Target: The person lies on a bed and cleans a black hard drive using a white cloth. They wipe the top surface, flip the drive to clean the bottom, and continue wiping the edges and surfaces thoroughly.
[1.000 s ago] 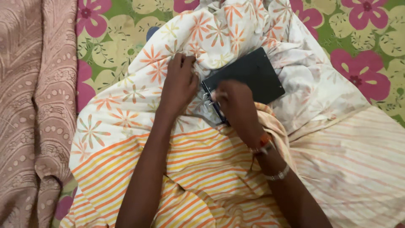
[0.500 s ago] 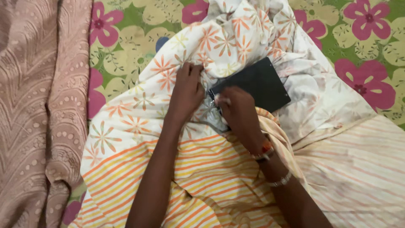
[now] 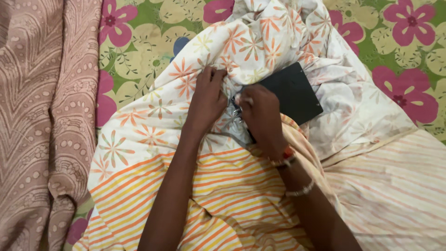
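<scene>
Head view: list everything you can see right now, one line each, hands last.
floral-and-striped cloth: one, white with orange flowers and orange-yellow stripes, centre, bunched under both hands
flat board: one, black, partly wrapped in the cloth, right of centre
flowered sheet: one, green with pink and cream flowers, underneath
textured fabric: one, dusty pink, left edge
bracelets: two, right wrist
left hand: gripping cloth
right hand: at the board's edge

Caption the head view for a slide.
Left hand and right hand grip floral cloth against a black board.
</scene>
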